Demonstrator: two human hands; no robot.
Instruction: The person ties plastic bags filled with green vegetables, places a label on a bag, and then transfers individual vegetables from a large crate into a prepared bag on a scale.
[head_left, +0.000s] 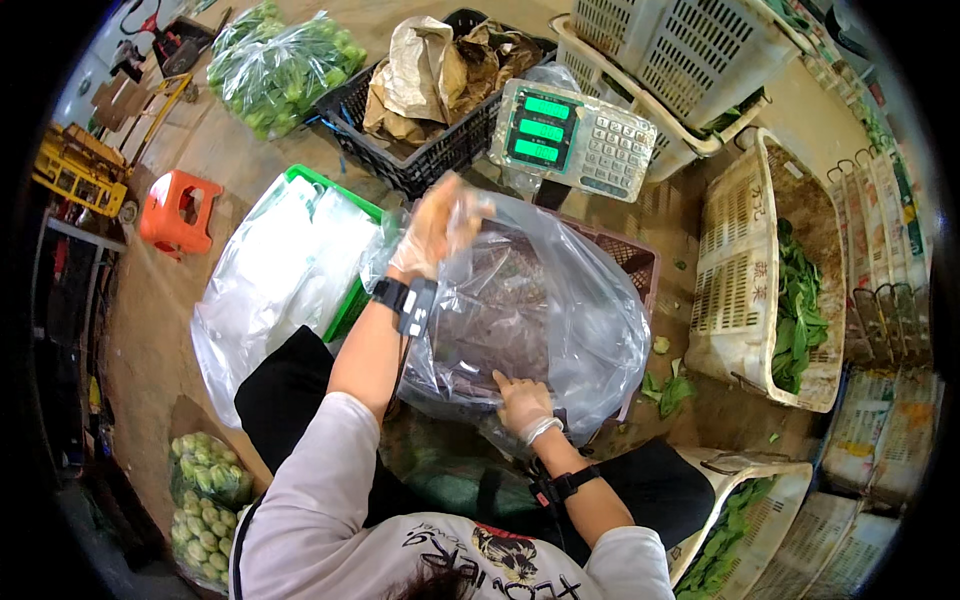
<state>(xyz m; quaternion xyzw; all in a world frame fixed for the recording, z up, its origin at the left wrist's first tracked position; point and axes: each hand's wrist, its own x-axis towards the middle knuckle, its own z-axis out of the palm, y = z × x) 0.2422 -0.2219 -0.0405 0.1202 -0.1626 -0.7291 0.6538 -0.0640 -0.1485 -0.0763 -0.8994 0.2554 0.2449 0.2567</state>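
A large clear plastic bag (600, 330) is spread with its mouth wide, lining a mauve plastic crate (634, 259) in front of me. My left hand (442, 225), in a thin clear glove and blurred, has the far left part of the bag's rim at its fingers. At the near side, my right hand (523, 406), also gloved, grips the bag's edge with the index finger stretched forward. Through the film the crate's floor shows, with small green scraps. Beyond the crate stands a digital scale display (574, 140) with lit green readouts.
Left of the crate, a stack of clear bags (277, 262) lies over a green crate (349, 311). A black crate (420, 169) holds crumpled brown paper. White crates (727, 285) with leafy greens flank the right. Bagged vegetables (285, 71) and an orange stool (180, 214) stand left.
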